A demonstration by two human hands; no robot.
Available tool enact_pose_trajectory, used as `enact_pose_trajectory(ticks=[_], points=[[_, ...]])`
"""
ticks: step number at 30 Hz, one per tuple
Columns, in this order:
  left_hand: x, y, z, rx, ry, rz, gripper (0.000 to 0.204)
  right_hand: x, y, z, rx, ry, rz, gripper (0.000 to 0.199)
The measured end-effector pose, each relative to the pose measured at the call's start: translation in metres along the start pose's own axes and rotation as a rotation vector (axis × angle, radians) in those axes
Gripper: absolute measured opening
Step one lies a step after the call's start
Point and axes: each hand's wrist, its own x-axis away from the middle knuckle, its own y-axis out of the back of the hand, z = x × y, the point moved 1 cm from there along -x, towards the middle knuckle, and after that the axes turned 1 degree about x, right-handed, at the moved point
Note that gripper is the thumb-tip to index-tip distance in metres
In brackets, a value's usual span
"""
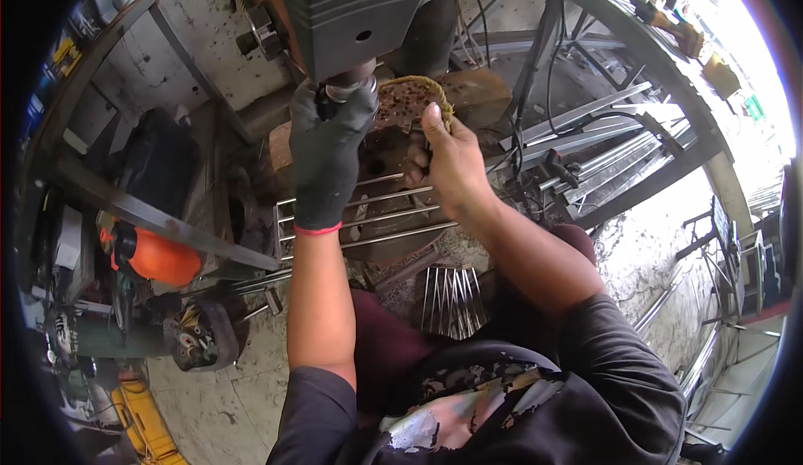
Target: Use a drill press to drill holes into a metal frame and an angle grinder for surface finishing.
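Note:
My left hand (329, 160), in a dark grey glove with a pink cuff edge, is raised to the chuck (341, 91) under a grey drill press head (360, 22). Its fingers are closed round the chuck, partly hidden behind it. My bare right hand (456, 160) is closed, thumb up, on a yellowish-brown twisted rope (433, 84) that curves back toward the chuck. Below both hands, a rack of thin shiny metal rods (389, 214) lies across the rusty machine base. Reddish-brown bits cover the base's far surface (406, 101).
A steel-framed bench (548, 38) stands at the right, with metal tubes (619, 160) under it. A metal frame (159, 214) and an orange container (163, 254) are at the left. Bundled thin rods (452, 298) stand by my knees. A power drill (669, 22) lies on the bench.

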Motion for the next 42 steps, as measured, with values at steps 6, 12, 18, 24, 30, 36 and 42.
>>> enact_pose_trajectory(ticks=[6, 12, 18, 24, 30, 36, 42], points=[[-0.006, -0.002, -0.003, -0.271, -0.028, 0.055, 0.040, -0.011, 0.012, 0.002, 0.268, 0.258, 0.137, 0.037], [-0.016, 0.032, 0.021, 0.097, 0.211, 0.133, 0.046, -0.024, 0.023, 0.001, 0.635, 0.496, 0.202, 0.021], [-0.019, 0.031, 0.038, 0.204, 0.109, 0.349, 0.071, -0.035, 0.023, 0.001, 0.850, 1.017, 0.123, 0.021], [-0.024, 0.055, 0.060, 0.331, 0.214, 0.325, 0.087, -0.057, 0.021, -0.002, 0.872, 1.186, 0.260, 0.030], [-0.032, 0.064, 0.065, 0.155, 0.207, 0.397, 0.089, -0.067, 0.022, 0.000, 0.937, 1.355, 0.317, 0.039], [-0.023, 0.040, 0.041, 0.271, 0.191, 0.373, 0.086, -0.079, 0.023, 0.021, 1.186, 1.632, 0.446, 0.043], [-0.028, 0.032, 0.034, 0.329, 0.163, 0.404, 0.074, -0.085, 0.027, 0.025, 1.129, 1.507, 0.575, 0.050]])
